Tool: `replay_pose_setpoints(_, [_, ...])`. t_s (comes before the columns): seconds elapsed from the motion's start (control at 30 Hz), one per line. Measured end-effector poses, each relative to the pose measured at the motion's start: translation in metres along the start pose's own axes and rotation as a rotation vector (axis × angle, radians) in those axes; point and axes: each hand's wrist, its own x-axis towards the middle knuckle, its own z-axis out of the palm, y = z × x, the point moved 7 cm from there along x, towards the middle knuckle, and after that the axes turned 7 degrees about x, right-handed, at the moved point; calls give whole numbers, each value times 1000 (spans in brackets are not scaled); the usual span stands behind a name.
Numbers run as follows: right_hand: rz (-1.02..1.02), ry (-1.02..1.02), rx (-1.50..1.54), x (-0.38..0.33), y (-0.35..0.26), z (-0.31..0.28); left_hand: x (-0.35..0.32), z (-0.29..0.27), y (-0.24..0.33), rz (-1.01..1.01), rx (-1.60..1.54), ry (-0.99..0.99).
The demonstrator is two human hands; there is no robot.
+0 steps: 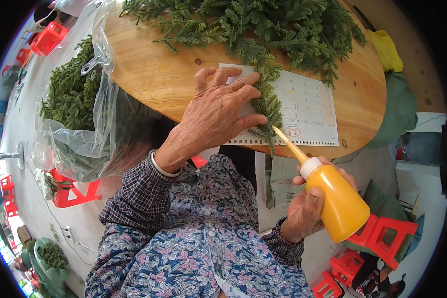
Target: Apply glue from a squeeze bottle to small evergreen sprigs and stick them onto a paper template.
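My left hand [218,109] spreads over a calendar sheet [303,99], its fingertips against the left side of a green artificial fir sprig [267,102]. The sprig lies on the sheet, with its lower tip near the sheet's punched edge. In my right hand [305,208] is a yellow squeeze bottle [337,201] with a white collar. The bottle is tilted, and its long nozzle [288,142] points up and left. The nozzle tip is at the lower part of the sprig; whether it touches I cannot tell.
A heap of fir sprigs [283,30] covers the far side of the wooden table [144,74]. At the left, a clear plastic bag [74,134] holds more greenery. Red stools [390,238] stand on the floor, and a yellow cloth or bag [386,51] is beyond the table's right edge.
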Motion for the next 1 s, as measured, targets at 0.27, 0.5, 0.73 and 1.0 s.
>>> replay_pose_setpoints(0.27, [-2, 7, 7, 1, -3, -2, 0, -1, 2, 19, -16, 5])
replay_pose_setpoints(0.5, [-20, -26, 13, -3, -6, -4, -1, -4, 4, 35, -20, 55])
replay_pose_setpoints(0.73, [1, -21, 16, -6, -9, -6, -1, -3, 5, 20, -29, 58])
replay_pose_setpoints(1.0, [-12, -30, 10, -10, -12, -11, 0, -2, 5, 14, -34, 72])
